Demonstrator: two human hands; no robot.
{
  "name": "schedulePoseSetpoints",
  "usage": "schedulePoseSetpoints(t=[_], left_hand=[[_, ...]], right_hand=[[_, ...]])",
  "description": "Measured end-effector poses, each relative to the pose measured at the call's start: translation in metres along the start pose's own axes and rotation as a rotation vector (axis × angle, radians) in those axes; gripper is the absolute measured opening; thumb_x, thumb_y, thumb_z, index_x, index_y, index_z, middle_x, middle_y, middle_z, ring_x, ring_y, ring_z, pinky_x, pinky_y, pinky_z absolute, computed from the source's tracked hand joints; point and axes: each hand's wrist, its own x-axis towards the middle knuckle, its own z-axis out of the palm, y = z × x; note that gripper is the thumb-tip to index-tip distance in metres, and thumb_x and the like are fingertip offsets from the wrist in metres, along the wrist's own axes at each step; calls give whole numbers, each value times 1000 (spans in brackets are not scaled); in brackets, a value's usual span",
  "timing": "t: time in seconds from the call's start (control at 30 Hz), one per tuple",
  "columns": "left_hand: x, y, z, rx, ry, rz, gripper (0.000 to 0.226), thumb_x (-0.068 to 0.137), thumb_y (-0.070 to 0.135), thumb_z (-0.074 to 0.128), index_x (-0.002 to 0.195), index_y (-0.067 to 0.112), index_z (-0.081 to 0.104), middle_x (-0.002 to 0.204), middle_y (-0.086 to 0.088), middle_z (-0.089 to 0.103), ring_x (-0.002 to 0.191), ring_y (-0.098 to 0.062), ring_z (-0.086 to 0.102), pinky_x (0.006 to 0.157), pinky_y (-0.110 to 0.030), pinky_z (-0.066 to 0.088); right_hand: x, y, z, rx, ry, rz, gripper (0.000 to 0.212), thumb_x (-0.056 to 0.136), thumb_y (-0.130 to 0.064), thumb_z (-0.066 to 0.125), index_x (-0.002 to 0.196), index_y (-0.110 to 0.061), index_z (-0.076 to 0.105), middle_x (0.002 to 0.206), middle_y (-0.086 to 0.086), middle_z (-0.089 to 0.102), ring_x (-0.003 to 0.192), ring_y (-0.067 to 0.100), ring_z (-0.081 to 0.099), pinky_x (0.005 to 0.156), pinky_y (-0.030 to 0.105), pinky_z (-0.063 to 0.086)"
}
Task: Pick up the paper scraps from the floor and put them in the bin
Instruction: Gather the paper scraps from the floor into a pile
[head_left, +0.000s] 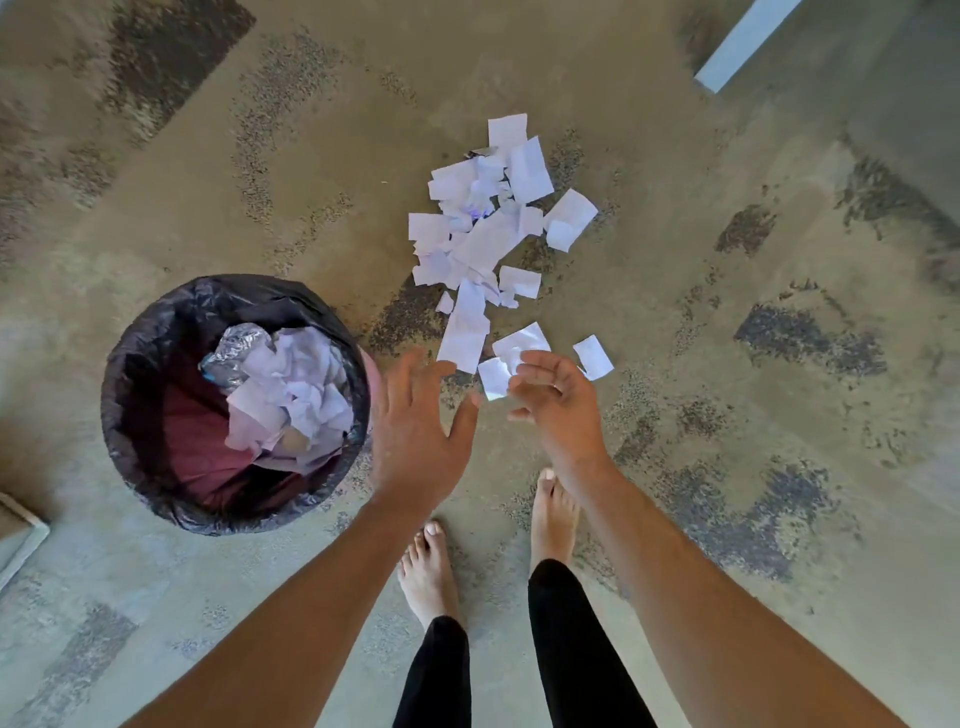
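Head cam: paper scraps (488, 234) lie in a loose white pile on the patterned carpet (727, 364), toward its far edge, w/ a few strays at the near end of the pile. Your left hand (415, 431) is spread, palm down, empty, between bin (130, 415) and pile. Your right hand (558, 400) has fingers curled loosely, nothing gripped, over the nearest strays; can't tell if touching. Bin is left of the pile, black liner, already holding crumpled paper and some foil. Your bare feet (428, 577) stand just behind the hands, black leggings above.
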Motion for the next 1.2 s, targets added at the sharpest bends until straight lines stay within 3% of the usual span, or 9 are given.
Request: schedulePoseSetpoints(t=[0.1, 0.2, 0.37, 0.53, 0.67, 0.8, 0.87, 1.03, 1.2], left_hand=[[2, -1, 32, 29, -108, -71, 52, 89, 45, 59, 130, 15, 49, 150, -15, 32, 138, -35, 29, 109, -51, 32], [7, -8, 69, 129, -219, -89, 62, 87, 45, 64, 137, 18, 41, 154, -11, 24, 141, -33, 23, 108, -52, 31], [18, -30, 125, 261, -410, -214, 74, 83, 40, 70, 144, 26, 30, 156, -9, 11, 142, -36, 16, 108, -58, 32], [43, -49, 179, 333, -454, -99, 92, 78, 38, 77, 149, 35, 19, 158, -4, 4, 143, -33, 16, 107, -55, 33], [77, -65, 221, 503, -516, 62, 118, 72, 47, 80, 152, 36, -6, 160, -11, -5, 145, -38, 9, 109, -55, 31], [115, -78, 247, 608, -539, 254, 137, 57, 51, 87, 153, 33, -10, 160, -14, -10, 143, -42, 14, 106, -55, 33], [128, -83, 253, 643, -581, 306, 144, 51, 53, 88, 152, 34, -12, 160, -13, -11, 141, -43, 15, 107, -54, 30], [143, -89, 259, 668, -610, 442, 138, 43, 59, 88, 151, 43, 3, 154, -7, 16, 130, -36, 25, 102, -47, 34], [146, -85, 264, 608, -688, 514, 102, 52, 46, 89, 141, 45, 38, 140, -5, 28, 119, -31, 31, 102, -45, 40]], right_hand=[[18, 22, -38, -87, 35, 29, 32, 87, -4, 68, 115, -15, 57, 98, -2, 60, 81, 11, 63, 74, 37, 55], [41, 54, -76, -319, 74, 13, 42, 82, -18, 76, 116, -31, 54, 118, -2, 55, 96, 17, 64, 81, 32, 53], [81, 99, -122, -612, 103, -14, 62, 75, -24, 81, 129, -21, 49, 128, 2, 43, 102, 23, 58, 93, 42, 50], [135, 132, -145, -850, 115, -71, 77, 73, -25, 83, 136, -15, 41, 136, 9, 41, 128, 26, 40, 104, 41, 41], [180, 153, -151, -1020, 119, -83, 90, 68, -29, 86, 141, -23, 34, 147, 10, 30, 133, 33, 35, 103, 43, 40], [211, 162, -149, -1180, 60, -64, 105, 65, -37, 87, 147, -32, 21, 155, 9, 14, 138, 36, 22, 101, 50, 40], [221, 164, -147, -1223, 34, -81, 106, 64, -40, 87, 147, -34, 20, 153, 9, 14, 137, 34, 20, 100, 52, 42], [226, 172, -136, -1226, -25, -178, 100, 61, -40, 88, 143, -34, 29, 139, 7, 25, 123, 31, 33, 89, 45, 50], [217, 175, -126, -1222, -98, -274, 60, 73, -21, 82, 125, -27, 51, 125, 8, 41, 111, 28, 50, 88, 32, 49]])
